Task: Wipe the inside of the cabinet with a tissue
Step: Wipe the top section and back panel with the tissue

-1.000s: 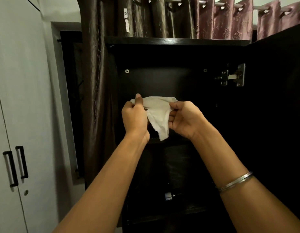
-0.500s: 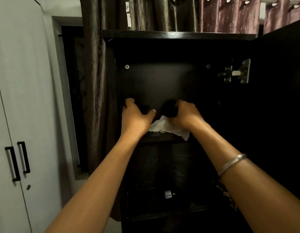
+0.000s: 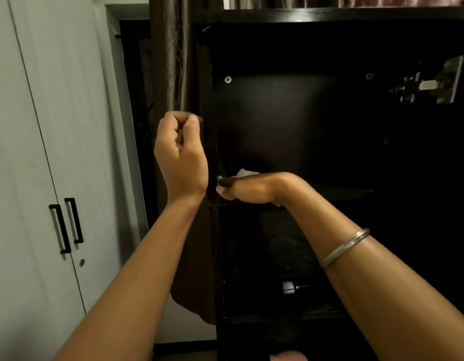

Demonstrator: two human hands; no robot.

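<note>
Count, head view: one dark cabinet, open in front of me; one white tissue; one shelf board at the level of my right wrist; two screw heads, one above and to the right of my left hand, the other up and to the right of my right hand; one metal hinge further right of that; one bangle on my right forearm; two black handles on the pale wardrobe doors, down and to the left of my left hand; one brown curtain hanging above my left hand. One small metallic item sits in the lower compartment beneath my right forearm; cannot tell what it is.

My left hand: raised, curled into a loose fist, thumb against the fingertips, back of the wrist toward me. It sits at the cabinet's left front edge. Whether it touches that edge, or pinches anything, I cannot tell.

My right hand: laid flat, palm down, fingers together and pointing left toward my left wrist. It presses on the tissue, which lies on the shelf board inside the cabinet, near the left inner wall. Only scraps of white show: a bit past my fingertips, a bit behind the knuckles, a sliver under the heel of the hand.

The two hands are close, not touching.
</note>
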